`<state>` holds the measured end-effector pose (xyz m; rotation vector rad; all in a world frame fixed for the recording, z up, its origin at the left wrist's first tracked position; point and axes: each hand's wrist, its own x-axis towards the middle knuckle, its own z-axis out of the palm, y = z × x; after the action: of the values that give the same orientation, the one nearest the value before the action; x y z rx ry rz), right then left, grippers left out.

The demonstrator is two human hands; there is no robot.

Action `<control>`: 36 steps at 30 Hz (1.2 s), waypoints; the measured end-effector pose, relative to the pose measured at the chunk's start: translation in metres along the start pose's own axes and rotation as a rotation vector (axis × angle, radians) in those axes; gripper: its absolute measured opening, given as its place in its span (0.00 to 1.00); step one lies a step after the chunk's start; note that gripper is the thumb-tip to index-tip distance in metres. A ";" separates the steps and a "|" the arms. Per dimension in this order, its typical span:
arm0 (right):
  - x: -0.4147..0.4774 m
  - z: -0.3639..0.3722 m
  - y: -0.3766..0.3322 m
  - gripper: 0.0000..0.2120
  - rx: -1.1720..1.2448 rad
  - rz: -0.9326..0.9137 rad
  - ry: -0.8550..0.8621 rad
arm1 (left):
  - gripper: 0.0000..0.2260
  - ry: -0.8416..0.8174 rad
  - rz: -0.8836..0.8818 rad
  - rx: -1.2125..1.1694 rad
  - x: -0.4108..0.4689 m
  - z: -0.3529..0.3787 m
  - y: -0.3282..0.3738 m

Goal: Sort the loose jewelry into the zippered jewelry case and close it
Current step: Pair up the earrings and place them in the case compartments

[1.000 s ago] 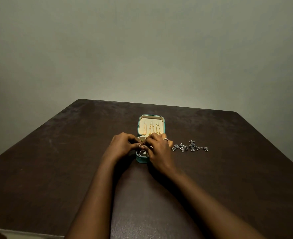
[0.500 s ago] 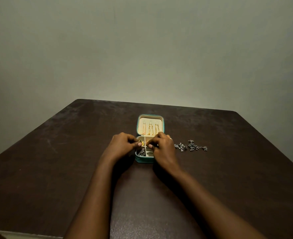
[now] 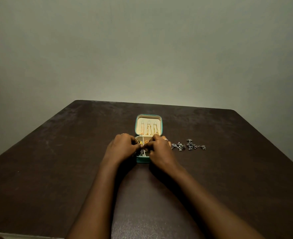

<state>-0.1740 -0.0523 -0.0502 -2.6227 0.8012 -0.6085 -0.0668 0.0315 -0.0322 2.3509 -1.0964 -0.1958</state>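
Observation:
A small teal jewelry case lies open at the table's middle, its cream lid flat behind it with three thin chains hanging inside. My left hand and my right hand meet over the case's compartments, fingertips curled together and pinching a small gold piece above the tray. What exactly sits between the fingers is too small to make out. Gold and dark pieces show in the left compartments. Loose silver jewelry lies on the table just right of my right hand.
The dark wooden table stretches wide on both sides, with its far edge against a plain grey wall. A ring shows on my right hand near the case's right rim.
Both hands stay over the case. My fingertips parted slightly half a second ago and have come back together above the compartments.

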 end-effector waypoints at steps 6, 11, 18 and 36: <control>0.001 -0.002 0.004 0.15 0.012 -0.062 -0.043 | 0.10 0.063 -0.022 0.144 -0.004 0.001 0.012; 0.010 -0.013 0.016 0.11 0.076 0.035 0.045 | 0.09 0.063 -0.059 0.035 -0.003 -0.002 0.007; 0.020 -0.045 0.069 0.10 0.072 0.332 0.166 | 0.13 0.049 -0.047 0.264 0.005 -0.002 0.021; 0.003 -0.080 0.136 0.05 0.318 0.543 0.142 | 0.12 0.013 0.235 0.293 0.023 0.044 0.105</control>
<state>-0.2710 -0.1759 -0.0388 -1.9726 1.2781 -0.6941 -0.1367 -0.0590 -0.0119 2.4395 -1.4669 0.0707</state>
